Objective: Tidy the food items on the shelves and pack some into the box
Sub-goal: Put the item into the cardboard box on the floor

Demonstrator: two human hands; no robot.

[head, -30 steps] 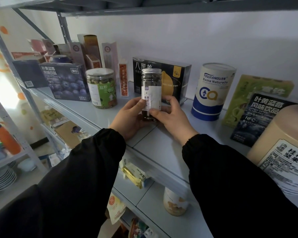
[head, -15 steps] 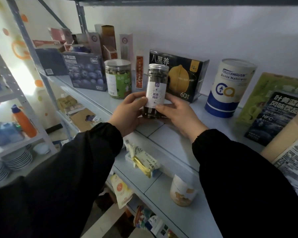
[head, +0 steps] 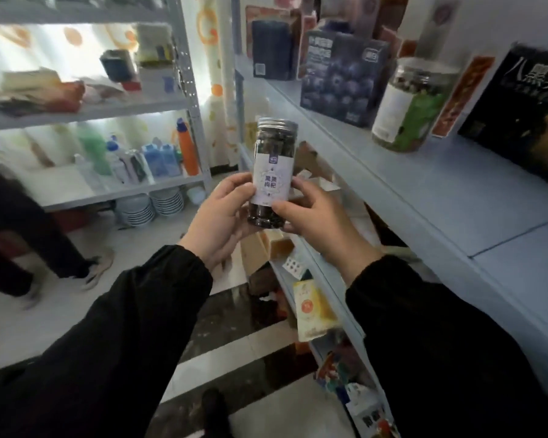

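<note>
Holding a tall clear jar (head: pixel 271 172) upright in the air, both hands meet in the middle of the view. The jar has a silver screw lid, dark dried pieces inside and a pale label with Chinese characters. It does not stand on any board: it is in front of the shelf (head: pixel 424 191), a little to the left of its front edge.

The grip of the left hand (head: pixel 217 213) is closed around the jar's lower half, with the thumb on the left side of the label. The grip of the right hand (head: pixel 317 216) pinches the jar near its bottom, with the thumb on the front and the other fingers curled behind it. Both arms wear black sleeves.

On the shelf, at the right, stand a blueberry box (head: pixel 339 83), a wide jar with a green label (head: pixel 405 105), a narrow red box (head: pixel 462 93) and a black box (head: pixel 525 105), in one row. A yellow packet (head: pixel 310 308) lies on a lower board.

At the left there is a second rack (head: pixel 108 109) with an orange bottle (head: pixel 187 147) and other bottles, and stacked plates (head: pixel 152 207) under them. The legs of another person (head: pixel 29 232) show at the left edge, blurred.
</note>
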